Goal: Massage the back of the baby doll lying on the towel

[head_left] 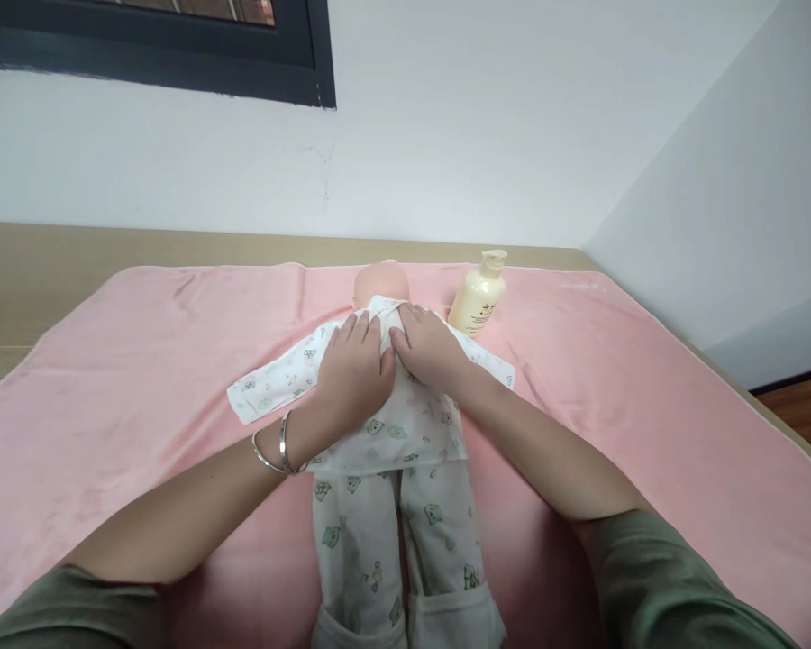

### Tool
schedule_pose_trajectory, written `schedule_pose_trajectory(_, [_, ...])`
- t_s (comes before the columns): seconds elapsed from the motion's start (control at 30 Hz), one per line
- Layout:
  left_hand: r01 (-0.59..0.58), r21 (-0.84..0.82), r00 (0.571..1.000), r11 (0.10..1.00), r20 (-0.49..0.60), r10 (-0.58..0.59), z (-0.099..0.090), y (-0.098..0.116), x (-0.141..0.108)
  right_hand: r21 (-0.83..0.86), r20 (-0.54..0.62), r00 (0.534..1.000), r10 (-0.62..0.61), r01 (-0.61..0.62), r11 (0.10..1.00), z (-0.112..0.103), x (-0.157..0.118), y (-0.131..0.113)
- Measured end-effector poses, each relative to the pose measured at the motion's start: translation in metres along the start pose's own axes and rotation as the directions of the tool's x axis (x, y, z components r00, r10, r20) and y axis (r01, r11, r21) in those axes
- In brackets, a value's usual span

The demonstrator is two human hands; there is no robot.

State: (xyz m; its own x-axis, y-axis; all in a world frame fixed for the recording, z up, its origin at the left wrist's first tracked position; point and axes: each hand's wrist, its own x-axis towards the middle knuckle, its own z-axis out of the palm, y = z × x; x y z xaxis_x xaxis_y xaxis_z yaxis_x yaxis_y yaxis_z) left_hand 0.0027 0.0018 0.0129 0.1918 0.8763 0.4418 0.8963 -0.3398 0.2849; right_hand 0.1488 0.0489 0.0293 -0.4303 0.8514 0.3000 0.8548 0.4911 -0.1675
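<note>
A doll in white printed clothes lies on a pink cloth, its bald head toward the wall. Both my hands rest on the chest of the white top, thumbs nearly touching. My left hand lies palm down with its fingers stretched toward the collar, a silver bangle at the wrist. Flat on the other side of the chest is my right hand, fingers extended near the neckline. The sleeves spread out to both sides. Below the top, the printed trousers reach the lower edge of the view.
A cream pump bottle stands on the pink cloth, right of the doll's head. Behind the wooden surface rises a white wall with a dark window frame at upper left. Another wall borders the right side.
</note>
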Motion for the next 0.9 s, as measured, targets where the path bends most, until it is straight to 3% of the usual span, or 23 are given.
schedule_pose_trajectory(0.17, [0.112, -0.05, 0.991, 0.992, 0.082, -0.107, -0.003, -0.02, 0.024, -0.131, -0.08, 0.989, -0.121, 0.11, 0.985, 0.0, -0.027, -0.026])
schedule_pose_trajectory(0.27, [0.157, -0.078, 0.982, 0.985, 0.119, -0.147, -0.005, -0.026, 0.031, -0.075, -0.093, 0.987, -0.132, 0.125, 0.989, 0.0, -0.031, -0.032])
schedule_pose_trajectory(0.43, [0.02, 0.062, 0.999, 0.998, 0.046, -0.023, -0.008, -0.012, 0.017, 0.139, -0.019, 0.999, -0.037, 0.039, 0.99, 0.001, -0.006, -0.01])
schedule_pose_trajectory(0.57, [-0.067, 0.064, 0.998, 0.996, -0.006, 0.067, -0.009, -0.003, 0.007, 0.17, 0.013, 1.0, -0.014, 0.012, 0.985, 0.001, 0.007, 0.003])
schedule_pose_trajectory(0.67, [-0.006, -0.038, 1.0, 0.999, 0.018, 0.007, -0.009, -0.012, 0.015, 0.093, -0.007, 1.0, -0.003, 0.004, 0.996, 0.002, 0.001, -0.004])
schedule_pose_trajectory(0.77, [0.107, -0.116, 0.992, 0.988, 0.081, -0.098, -0.005, -0.025, 0.027, 0.002, -0.052, 0.996, -0.066, 0.066, 0.998, 0.003, -0.015, -0.019])
schedule_pose_trajectory(0.9, [0.157, -0.123, 0.987, 0.98, 0.048, -0.152, 0.001, -0.03, 0.031, -0.051, -0.094, 0.987, -0.131, 0.127, 0.991, 0.001, -0.03, -0.033])
